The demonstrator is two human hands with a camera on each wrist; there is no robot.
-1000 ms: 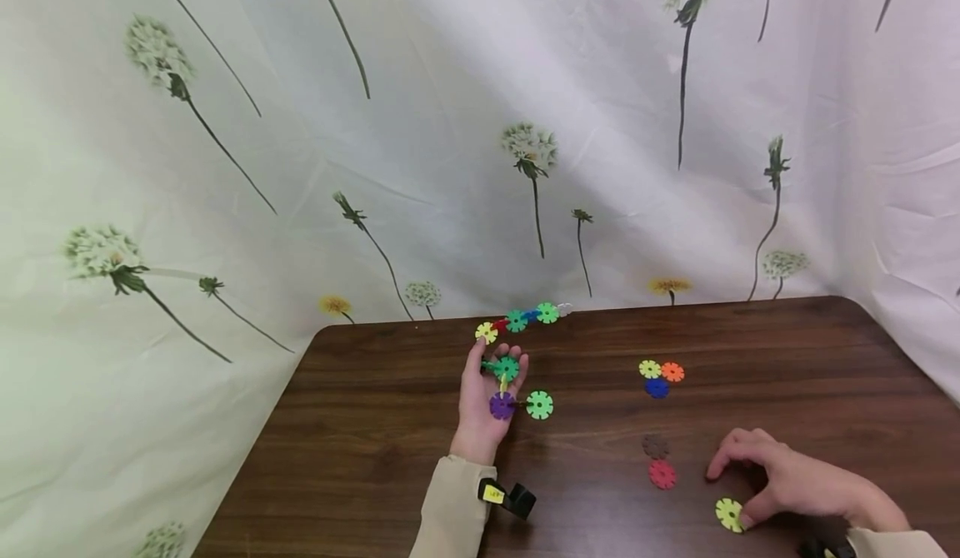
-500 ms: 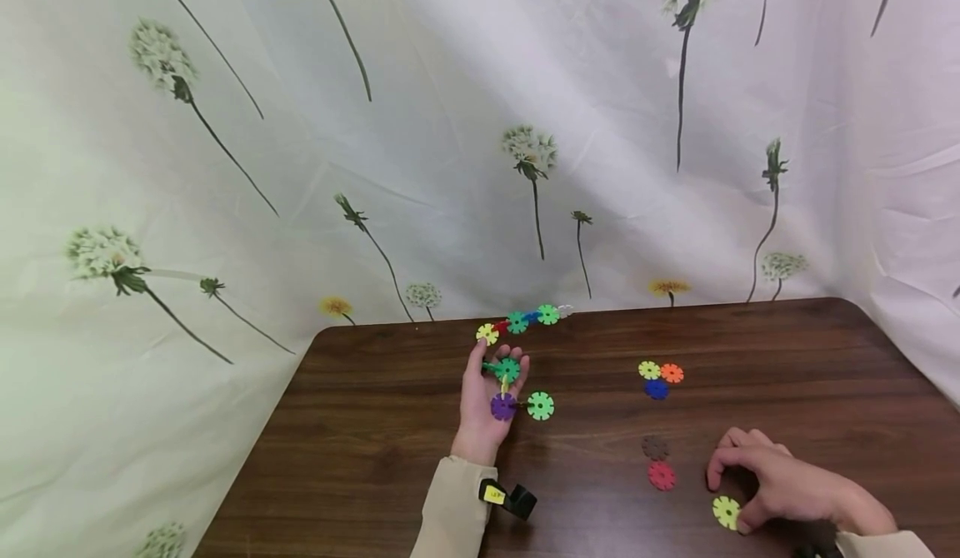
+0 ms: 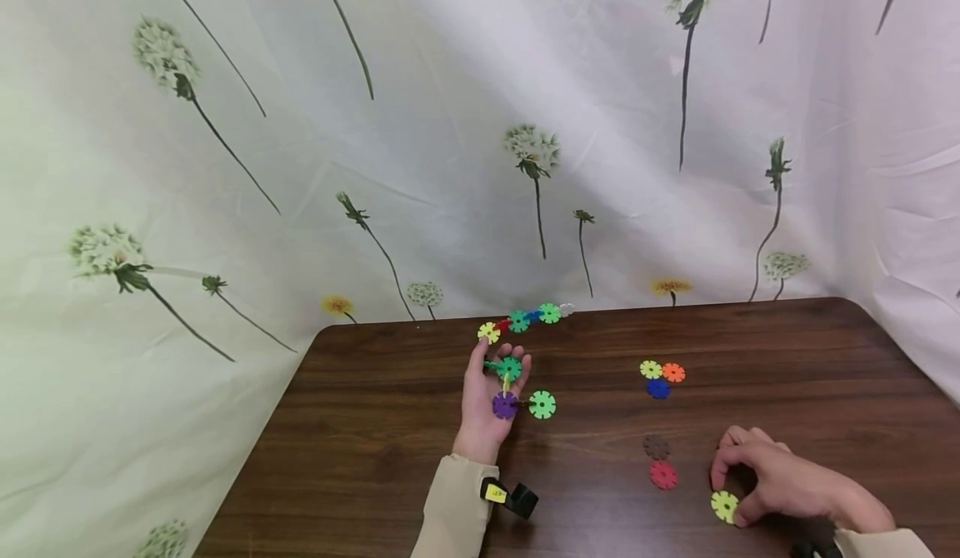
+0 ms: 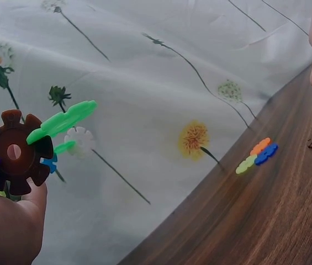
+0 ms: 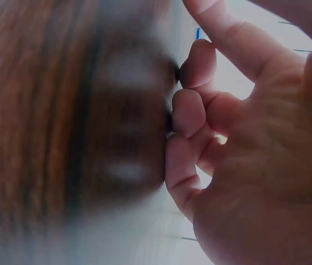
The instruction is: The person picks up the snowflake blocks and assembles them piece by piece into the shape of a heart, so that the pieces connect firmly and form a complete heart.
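My left hand (image 3: 482, 404), palm up, holds a chain of notched plastic snowflake discs. The chain's purple disc (image 3: 505, 406) lies over the palm, with a light green disc (image 3: 542, 405) sticking out to the right. Beyond the fingertips, its far part runs from a yellow disc (image 3: 489, 332) to a clear one near the table's back edge. A brown disc (image 4: 17, 152) of the chain fills the left of the left wrist view. At the front right, my right hand (image 3: 791, 483) has thumb and index finger on opposite edges of a yellow-green disc (image 3: 724, 507). The right wrist view hides that disc.
On the brown wooden table (image 3: 375, 441), a red disc (image 3: 663, 475) touches a dark brown disc (image 3: 656, 446). Farther back lie a yellow-green disc (image 3: 650, 369), an orange disc (image 3: 674, 372) and a blue disc (image 3: 658, 388). A flowered curtain (image 3: 450, 125) hangs behind.
The right hand has moved slightly left with the yellow-green disc, and its index finger has closed in to the disc's edge. The left hand and the chain stay almost still.
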